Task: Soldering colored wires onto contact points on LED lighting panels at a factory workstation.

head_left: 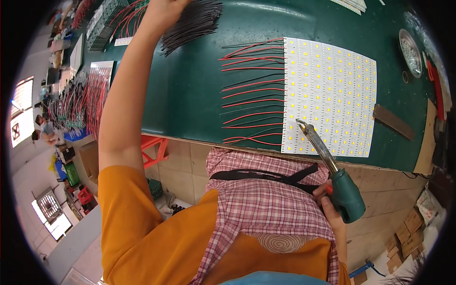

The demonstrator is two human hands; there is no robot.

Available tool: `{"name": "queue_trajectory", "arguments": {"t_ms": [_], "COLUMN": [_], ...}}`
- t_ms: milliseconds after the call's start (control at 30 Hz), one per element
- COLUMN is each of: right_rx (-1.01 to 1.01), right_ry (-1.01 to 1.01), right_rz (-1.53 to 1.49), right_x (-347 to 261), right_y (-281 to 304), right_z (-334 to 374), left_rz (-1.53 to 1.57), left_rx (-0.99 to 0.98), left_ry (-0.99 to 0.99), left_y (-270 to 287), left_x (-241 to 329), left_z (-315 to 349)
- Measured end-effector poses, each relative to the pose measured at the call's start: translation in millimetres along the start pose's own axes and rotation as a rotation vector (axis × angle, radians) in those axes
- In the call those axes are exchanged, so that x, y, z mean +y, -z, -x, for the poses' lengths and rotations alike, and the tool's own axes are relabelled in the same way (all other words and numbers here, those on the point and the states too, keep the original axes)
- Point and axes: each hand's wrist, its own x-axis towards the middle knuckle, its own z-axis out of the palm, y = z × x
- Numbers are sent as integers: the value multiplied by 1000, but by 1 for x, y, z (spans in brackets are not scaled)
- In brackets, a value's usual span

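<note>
My right hand (330, 203) grips a soldering iron (348, 195) by its green handle, near the table's front edge. The iron's bent tip is over the lower left part of a white LED panel (327, 95), a sheet dotted with yellow squares. From the panel's left edge, several red and black wires (251, 90) stick out to the left. My left arm stretches to the far side, where my left hand (166, 10) is beside a bundle of black wires (194, 26). That hand is cut by the upper edge and its fingers are hidden.
All this lies on a green-topped table (185, 99). At the left are stacked boards with red wires (97, 88). A metal bowl (410, 53) stands at the far right, and a brown flat strip (393, 122) lies beside the panel. A red stool (154, 149) is below the table edge.
</note>
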Motion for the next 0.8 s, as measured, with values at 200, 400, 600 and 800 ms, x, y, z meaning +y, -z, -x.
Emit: {"name": "queue_trajectory", "arguments": {"t_ms": [200,400,600,800], "right_rx": [-58,-66,-123,-90], "right_ry": [47,15,-15,-14], "right_rz": [149,148,79,4], "right_x": [2,7,5,-4], "right_y": [4,7,6,-3], "right_z": [-3,-2,-2,-5], "left_rz": [-118,-290,113,23], "left_rx": [-131,-174,-305,-362], "left_ry": [38,5,83,36], "left_y": [-11,-6,-1,-1], "left_x": [-11,2,-28,-19], "left_z": [-27,-29,-41,-46]}}
